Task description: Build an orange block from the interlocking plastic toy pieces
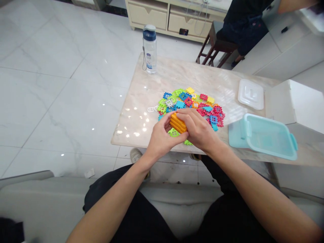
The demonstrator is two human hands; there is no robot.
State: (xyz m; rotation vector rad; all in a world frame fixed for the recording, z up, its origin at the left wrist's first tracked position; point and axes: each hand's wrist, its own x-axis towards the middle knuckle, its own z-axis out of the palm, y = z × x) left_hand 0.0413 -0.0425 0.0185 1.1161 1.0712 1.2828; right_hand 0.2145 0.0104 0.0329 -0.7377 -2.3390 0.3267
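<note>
A stack of orange plastic building pieces (178,123) is held between my two hands, above the front of the table. My left hand (162,135) grips it from the left, thumb stretched along the near side. From the right, my right hand (198,130) closes over its top and right end, hiding part of it. Beneath and beyond the hands spreads a pile of interlocking building pieces (180,104) in green, blue, red, yellow and orange, some with window frames. Two small white window pieces (151,109) lie at the pile's left edge.
A clear water bottle (151,55) with a dark blue cap stands at the table's far left corner. On the right are an aqua plastic bin (238,135), a translucent lid (250,94) and a white box (298,104). Another person (243,28) sits on a dark stool beyond the table.
</note>
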